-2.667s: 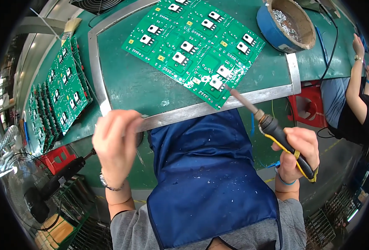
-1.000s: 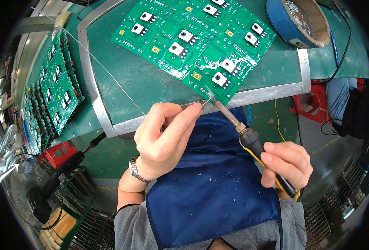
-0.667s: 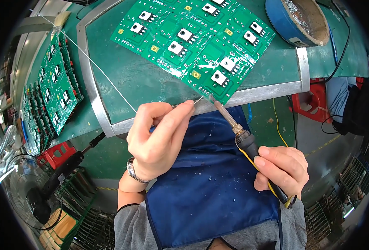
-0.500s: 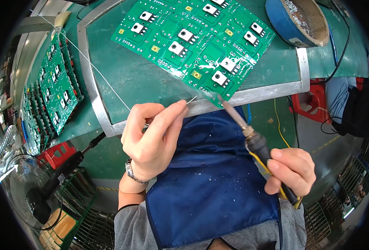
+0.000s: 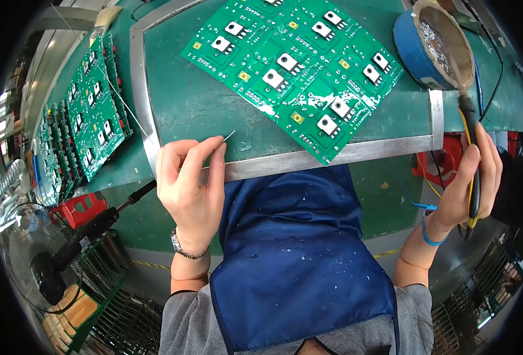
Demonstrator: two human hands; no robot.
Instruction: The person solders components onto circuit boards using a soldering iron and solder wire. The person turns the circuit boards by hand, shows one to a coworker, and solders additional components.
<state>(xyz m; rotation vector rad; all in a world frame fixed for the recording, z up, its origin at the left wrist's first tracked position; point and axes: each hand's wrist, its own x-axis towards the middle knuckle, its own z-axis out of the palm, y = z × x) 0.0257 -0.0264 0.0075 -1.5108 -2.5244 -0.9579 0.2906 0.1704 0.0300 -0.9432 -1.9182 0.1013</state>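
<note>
A thin solder wire is pinched in my left hand, its short end sticking out past the fingertips above the bench's front edge. My right hand grips a soldering iron by its black handle. The iron points up, its tip end at the rim of a blue round bowl with bits of solder inside. Between my hands lies a green circuit board, one corner reaching over the metal edge. White, black-legged components and yellow squares are spread across it.
Several populated circuit boards stand in a row at the left. A metal strip edges the green bench. Below left is a fan; red stools stand beneath. Cables hang at the right.
My right hand has carried the soldering iron from the board's near corner up and right to the bowl. My left hand has drawn left with the solder wire, away from the board.
</note>
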